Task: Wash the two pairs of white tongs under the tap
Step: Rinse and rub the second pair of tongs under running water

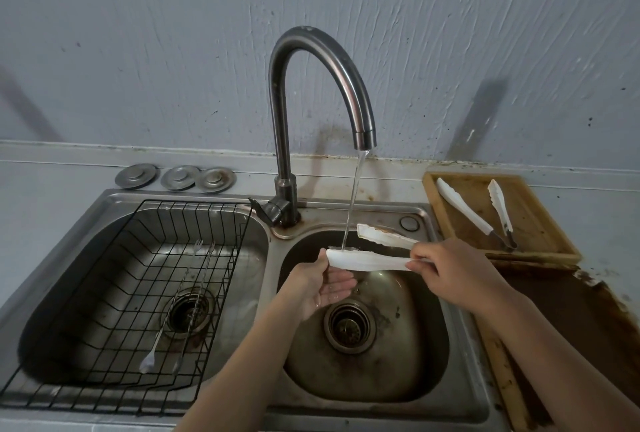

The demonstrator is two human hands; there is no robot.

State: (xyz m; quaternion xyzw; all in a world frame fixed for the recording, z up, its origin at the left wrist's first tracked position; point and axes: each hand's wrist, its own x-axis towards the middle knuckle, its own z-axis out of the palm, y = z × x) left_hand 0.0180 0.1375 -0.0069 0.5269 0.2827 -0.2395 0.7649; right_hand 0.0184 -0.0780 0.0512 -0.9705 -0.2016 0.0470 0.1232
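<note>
- The white tongs [372, 260] I am washing lie across the right basin [426, 372], arms spread apart, tips pointing left; the thin stream of water [353, 203] lands on the near arm close to its tip.
- My right hand [453, 272] pinches the hinge end of these tongs, fingers curled round both arms where they meet.
- My left hand [318, 284] has its thumb on top of the near arm's tip and the fingers stretched out loosely beneath it, palm up and wet.
- The far arm of the tongs rises toward the back rim of the sink, clear of the stream.
- The tap [311, 92] curves over from the divide between the basins, its spout above the right one.
- The second pair of white tongs [481, 213] rests open on the wooden tray [540, 241] at the right of the sink, well apart from my hands.
- In the left basin sits a black wire rack [138, 258] holding two long thin metal utensils [180, 307].
- Three round metal sink plugs [176, 177] lie on the ledge behind the left basin.
</note>
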